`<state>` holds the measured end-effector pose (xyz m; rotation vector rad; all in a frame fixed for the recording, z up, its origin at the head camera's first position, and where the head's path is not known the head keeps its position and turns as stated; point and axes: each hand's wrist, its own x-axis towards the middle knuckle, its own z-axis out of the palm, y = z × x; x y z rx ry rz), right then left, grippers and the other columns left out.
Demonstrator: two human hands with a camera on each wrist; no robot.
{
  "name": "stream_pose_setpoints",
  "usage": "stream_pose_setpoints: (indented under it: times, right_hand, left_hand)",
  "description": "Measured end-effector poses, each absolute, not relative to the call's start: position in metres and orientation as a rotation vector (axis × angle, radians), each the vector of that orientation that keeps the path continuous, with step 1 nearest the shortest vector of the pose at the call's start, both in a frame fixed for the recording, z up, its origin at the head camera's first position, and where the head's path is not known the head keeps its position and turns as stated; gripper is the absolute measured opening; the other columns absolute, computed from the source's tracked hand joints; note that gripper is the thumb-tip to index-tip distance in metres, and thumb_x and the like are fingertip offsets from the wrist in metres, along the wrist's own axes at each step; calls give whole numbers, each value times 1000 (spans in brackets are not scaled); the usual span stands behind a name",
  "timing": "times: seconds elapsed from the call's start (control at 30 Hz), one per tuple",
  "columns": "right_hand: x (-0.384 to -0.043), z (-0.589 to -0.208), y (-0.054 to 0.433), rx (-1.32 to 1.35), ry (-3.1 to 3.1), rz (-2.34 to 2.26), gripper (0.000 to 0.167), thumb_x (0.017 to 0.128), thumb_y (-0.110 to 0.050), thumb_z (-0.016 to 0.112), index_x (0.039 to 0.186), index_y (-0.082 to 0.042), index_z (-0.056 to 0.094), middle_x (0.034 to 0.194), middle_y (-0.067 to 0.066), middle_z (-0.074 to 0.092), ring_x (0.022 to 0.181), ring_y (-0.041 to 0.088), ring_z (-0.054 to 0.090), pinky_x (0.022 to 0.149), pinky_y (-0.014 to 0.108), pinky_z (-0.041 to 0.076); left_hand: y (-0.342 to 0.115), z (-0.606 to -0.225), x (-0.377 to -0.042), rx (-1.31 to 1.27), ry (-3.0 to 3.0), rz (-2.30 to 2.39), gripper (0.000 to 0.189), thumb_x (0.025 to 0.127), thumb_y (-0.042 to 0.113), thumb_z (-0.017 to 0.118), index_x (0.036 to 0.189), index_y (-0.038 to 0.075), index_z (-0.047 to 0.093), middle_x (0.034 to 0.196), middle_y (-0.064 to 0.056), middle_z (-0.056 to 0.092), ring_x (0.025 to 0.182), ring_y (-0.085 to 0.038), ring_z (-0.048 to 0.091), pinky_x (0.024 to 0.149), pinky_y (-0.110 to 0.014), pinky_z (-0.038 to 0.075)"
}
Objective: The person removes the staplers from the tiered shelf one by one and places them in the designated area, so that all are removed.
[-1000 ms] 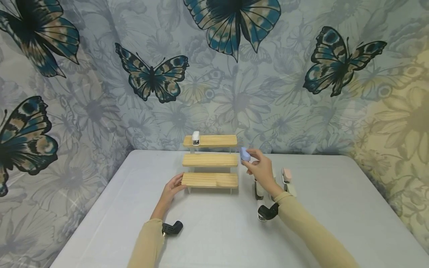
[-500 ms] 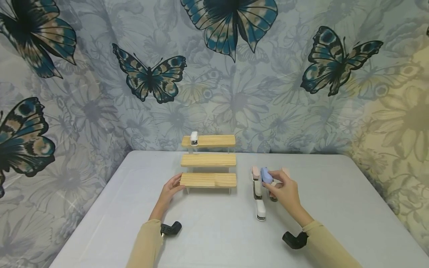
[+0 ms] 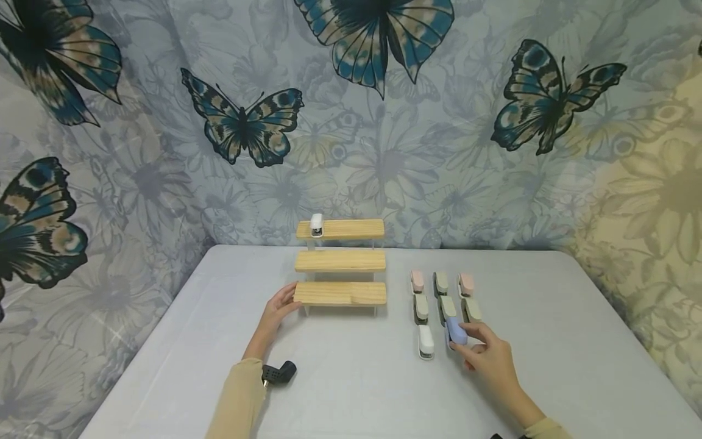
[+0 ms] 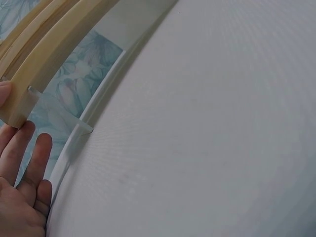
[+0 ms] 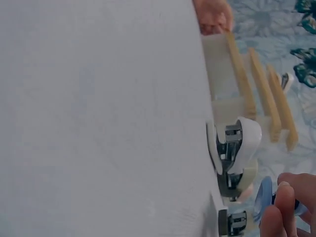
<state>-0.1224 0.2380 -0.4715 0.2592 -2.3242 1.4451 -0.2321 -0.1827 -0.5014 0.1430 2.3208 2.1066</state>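
Between thumb and fingers, my right hand [image 3: 490,360] pinches a blue stapler [image 3: 456,330], at the near end of the middle column of staplers. In the right wrist view the blue stapler [image 5: 265,197] is partly hidden by the fingers. My left hand [image 3: 276,314] holds the left end of the lowest step of a three-step wooden display shelf [image 3: 340,294]. The left wrist view has its thumb at the top of the plank end and fingertips against the underside. A white stapler [image 3: 316,224] stands on the top step, near its left end.
Left of the blue stapler runs a column of pink [image 3: 417,281], pale green [image 3: 420,308] and white [image 3: 425,341] staplers. Green staplers [image 3: 441,283] stand beyond it; a pink [image 3: 466,284] and a green one [image 3: 471,310] are to the right. A butterfly-print backdrop [image 3: 351,152] borders the white table [image 3: 329,378].
My right hand has carried the blue stapler from beside the shelf rightward and toward me, to the near end of the middle column. The left hand stays at the shelf.
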Motion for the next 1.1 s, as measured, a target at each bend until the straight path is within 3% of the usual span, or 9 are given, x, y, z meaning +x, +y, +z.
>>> stream_pose_setpoints:
  times: [0.5, 1.1]
  right_hand:
    - [-110, -486, 242, 315, -2403, 1278, 40, 60, 11, 74, 93, -2, 57, 89, 25, 61, 34, 0, 44, 31, 17, 34]
    - [-112, -492, 241, 273, -2494, 1194, 42, 63, 9, 74, 99, -2, 54, 96, 28, 59, 35, -2, 42, 32, 19, 37]
  left_hand:
    - [-181, -500, -233, 153, 2290, 2136, 58, 80, 20, 67, 131, 7, 43, 131, -11, 45, 113, -25, 45, 95, -43, 31]
    - [-182, -500, -232, 167, 2269, 2122, 56, 84, 14, 63, 134, 5, 38, 134, -12, 40, 116, -26, 42, 96, -39, 31]
